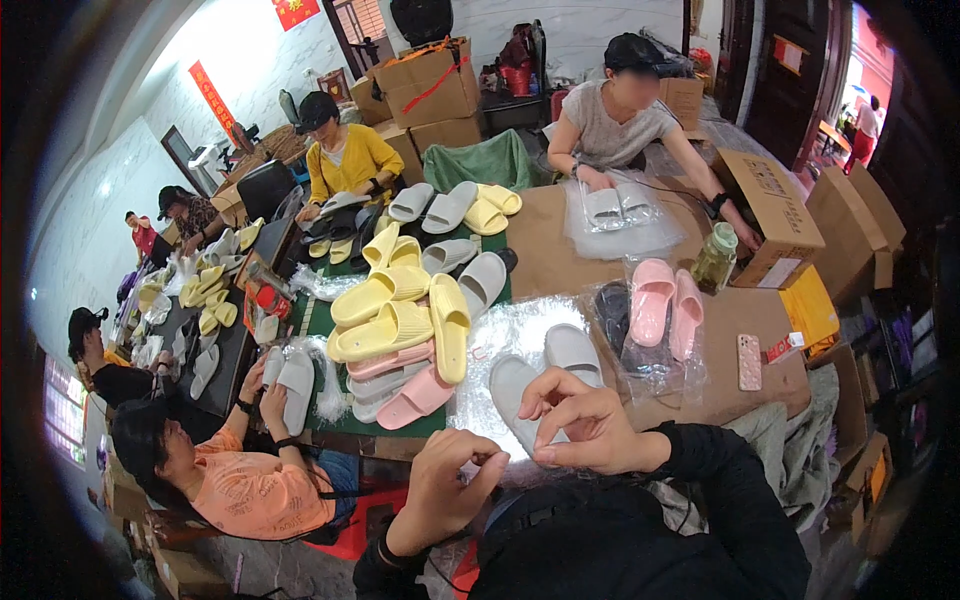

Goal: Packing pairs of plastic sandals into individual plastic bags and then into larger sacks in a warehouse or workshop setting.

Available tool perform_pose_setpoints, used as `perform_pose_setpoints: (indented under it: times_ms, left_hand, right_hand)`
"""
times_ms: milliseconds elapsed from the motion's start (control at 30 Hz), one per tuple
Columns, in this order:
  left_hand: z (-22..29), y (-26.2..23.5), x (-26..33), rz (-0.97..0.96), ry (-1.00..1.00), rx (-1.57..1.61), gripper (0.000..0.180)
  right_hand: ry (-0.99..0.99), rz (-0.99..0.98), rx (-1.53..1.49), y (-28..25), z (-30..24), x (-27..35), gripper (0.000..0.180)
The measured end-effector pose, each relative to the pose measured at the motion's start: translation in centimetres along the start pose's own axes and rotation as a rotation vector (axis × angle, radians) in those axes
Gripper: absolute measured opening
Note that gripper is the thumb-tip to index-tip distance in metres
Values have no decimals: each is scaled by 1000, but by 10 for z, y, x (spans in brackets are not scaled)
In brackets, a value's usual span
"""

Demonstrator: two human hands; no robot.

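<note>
grey slipper pair (530, 385), seemingly flat, on plastic.

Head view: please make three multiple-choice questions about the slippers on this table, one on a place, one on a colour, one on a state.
1. Where does the pink pair lie?
A. on clear plastic right of the grey pair
B. inside the open carton
C. on the floor

2. What colour is the pair just beyond the person's hands?
A. yellow
B. pale grey
C. black

3. How is the right hand?
A. flat on the table
B. thumb and fingers pinched together over a grey slipper
C. holding the phone

Answers: 1 A, it rests on a plastic bag. 2 B, both are pale grey. 3 B, fingertips meet; the left hand is curled nearby.
</note>
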State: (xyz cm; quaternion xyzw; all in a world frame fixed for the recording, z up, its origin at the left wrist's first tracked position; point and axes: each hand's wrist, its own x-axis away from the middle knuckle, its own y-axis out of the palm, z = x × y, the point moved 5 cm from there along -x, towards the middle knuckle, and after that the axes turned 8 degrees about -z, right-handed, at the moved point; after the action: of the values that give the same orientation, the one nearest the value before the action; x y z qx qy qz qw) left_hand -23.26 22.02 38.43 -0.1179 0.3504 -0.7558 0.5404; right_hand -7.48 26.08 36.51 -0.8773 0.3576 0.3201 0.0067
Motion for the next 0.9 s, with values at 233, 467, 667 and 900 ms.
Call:
perform_pose_setpoints:
  times_ms: [233,467,667,900]
  left_hand:
    - [18,-1,-3,141,153,280,19]
    - [31,-2,-9,166,272,246,21]
    - [29,-1,-9,228,254,279,21]
    - [22,0,-8,240,250,326,23]
  right_hand:
    - [2,41,35,-1,-4,1,11]
    - [10,69,94,-1,-6,2,12]
    - [-6,58,234,0,-10,2,14]
    - [-80,57,375,0,-13,2,20]
